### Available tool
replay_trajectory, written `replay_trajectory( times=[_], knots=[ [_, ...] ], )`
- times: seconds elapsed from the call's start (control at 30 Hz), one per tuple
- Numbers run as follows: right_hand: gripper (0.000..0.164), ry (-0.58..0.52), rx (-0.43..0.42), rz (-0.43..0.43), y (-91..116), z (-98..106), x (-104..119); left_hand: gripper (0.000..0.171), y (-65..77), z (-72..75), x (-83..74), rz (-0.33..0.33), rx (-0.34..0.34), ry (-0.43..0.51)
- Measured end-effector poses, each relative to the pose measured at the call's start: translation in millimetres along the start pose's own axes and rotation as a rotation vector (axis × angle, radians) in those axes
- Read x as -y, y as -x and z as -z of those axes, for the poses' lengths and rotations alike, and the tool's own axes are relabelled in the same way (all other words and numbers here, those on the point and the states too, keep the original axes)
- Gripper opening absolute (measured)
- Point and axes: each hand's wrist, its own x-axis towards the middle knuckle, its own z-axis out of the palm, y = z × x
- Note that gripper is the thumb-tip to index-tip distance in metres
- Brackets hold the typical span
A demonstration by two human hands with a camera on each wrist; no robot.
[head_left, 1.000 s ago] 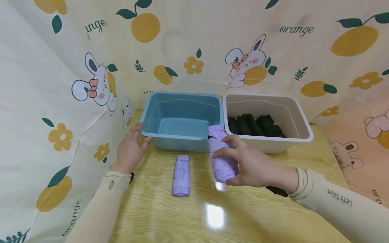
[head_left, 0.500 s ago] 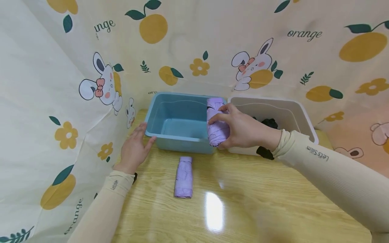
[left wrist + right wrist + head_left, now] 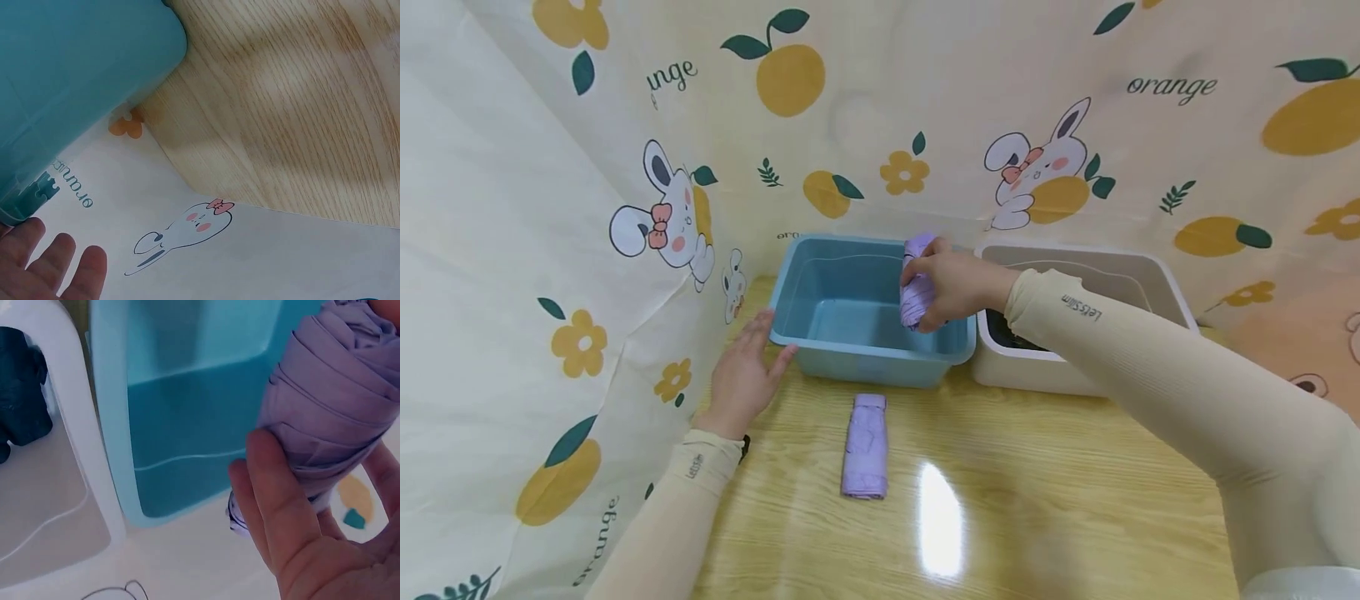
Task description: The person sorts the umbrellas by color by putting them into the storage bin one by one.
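My right hand grips a folded purple umbrella, fingers and thumb curled round its pleated cloth. It is held over the right part of the blue bin, whose inside shows below it in the right wrist view. My left hand rests with straight fingers at the bin's front left corner; in the left wrist view its fingertips are right by the bin's rim. A second folded purple umbrella lies on the table in front of the bin.
A beige bin stands right beside the blue one, partly covered by my right arm. Dark rolled bundles lie in it. Behind and to the left hangs a printed cloth. The table is wood-patterned.
My right hand has carried the purple umbrella up and leftward, from in front of the bins to over the blue bin. The left hand keeps its place at the bin's corner.
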Motion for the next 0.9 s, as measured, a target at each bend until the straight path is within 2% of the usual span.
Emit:
replay_trajectory(
  times=[0.2, 0.5, 0.73, 0.9],
  knots=[
    [0.068, 0.015, 0.127, -0.018, -23.7, -13.7, -5.3, 0.072, -1.2, -1.5, 0.1, 0.003, -0.004, -0.004],
    [0.071, 0.088, 0.205, -0.029, -52.3, -36.7, -14.7, 0.073, -1.0, -2.0, 3.0, 0.008, -0.008, -0.008],
    [0.075, 0.158, 0.334, -0.115, -72.0, -45.6, -18.1, 0.072, -1.0, -2.5, 3.6, -0.01, -0.028, 0.008],
    [0.079, 0.2, 0.436, -0.144, -87.1, -56.3, -21.0, 0.071, -1.9, -3.8, 5.0, -0.028, -0.045, 0.017]
  ],
)
